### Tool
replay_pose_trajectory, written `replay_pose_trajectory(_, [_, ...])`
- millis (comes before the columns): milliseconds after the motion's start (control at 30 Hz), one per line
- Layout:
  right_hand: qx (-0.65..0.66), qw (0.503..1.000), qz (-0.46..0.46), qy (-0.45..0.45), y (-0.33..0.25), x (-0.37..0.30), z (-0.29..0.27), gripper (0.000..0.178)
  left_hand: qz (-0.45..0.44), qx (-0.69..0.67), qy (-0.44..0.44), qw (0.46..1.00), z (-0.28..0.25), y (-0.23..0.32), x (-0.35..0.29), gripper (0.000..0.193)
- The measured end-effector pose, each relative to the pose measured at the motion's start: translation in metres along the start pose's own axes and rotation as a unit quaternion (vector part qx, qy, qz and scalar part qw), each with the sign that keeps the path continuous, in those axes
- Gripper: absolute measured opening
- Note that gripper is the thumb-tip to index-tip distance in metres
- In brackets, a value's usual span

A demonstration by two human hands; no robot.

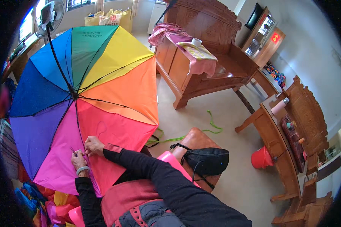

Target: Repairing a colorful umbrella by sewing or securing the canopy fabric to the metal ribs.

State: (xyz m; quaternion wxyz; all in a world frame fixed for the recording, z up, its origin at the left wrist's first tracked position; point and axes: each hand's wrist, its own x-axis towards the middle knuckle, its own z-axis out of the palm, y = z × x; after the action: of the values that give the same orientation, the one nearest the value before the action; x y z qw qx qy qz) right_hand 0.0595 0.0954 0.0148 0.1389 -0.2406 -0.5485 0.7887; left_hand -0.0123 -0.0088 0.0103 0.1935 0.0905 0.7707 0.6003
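Note:
An opened rainbow umbrella (pixel 117 81) fills the left side, its inside toward me with dark ribs and shaft showing. My left hand (pixel 79 160), with a pale bracelet at the wrist, is closed round small dark thread snips (pixel 74 151) over the magenta panel. Close beside it, my right hand (pixel 93 146) pinches at the rib between the magenta and red panels. What lies between its fingertips is too small to make out. A thin purple thread (pixel 101 128) loops over the red panel just above the right hand.
Colourful folded fabric (pixel 51 202) lies at the lower left. A black bag (pixel 208 160) rests on a brown stool (pixel 195 140) to my right. Green cord (pixel 212 123) trails over the floor. Further off are a wooden bench (pixel 204 85), a red bucket (pixel 262 158) and a fan (pixel 57 15).

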Motion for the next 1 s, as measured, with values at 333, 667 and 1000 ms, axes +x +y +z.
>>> replay_pose_trajectory(333, [0.056,0.892,-0.443,0.07,-0.261,-0.072,-0.084,0.009,0.201,0.08,-0.053,0.975,0.003,-0.028,0.013,0.011])
replay_pose_trajectory(667, [0.027,0.823,-0.539,0.179,-0.342,-0.163,-0.154,0.009,0.131,0.082,-0.104,0.983,0.001,-0.014,0.008,0.009])
replay_pose_trajectory(1000, [0.051,0.83,-0.506,0.231,-0.322,-0.168,-0.173,0.006,0.306,0.222,-0.072,0.923,0.005,-0.001,-0.011,0.012])
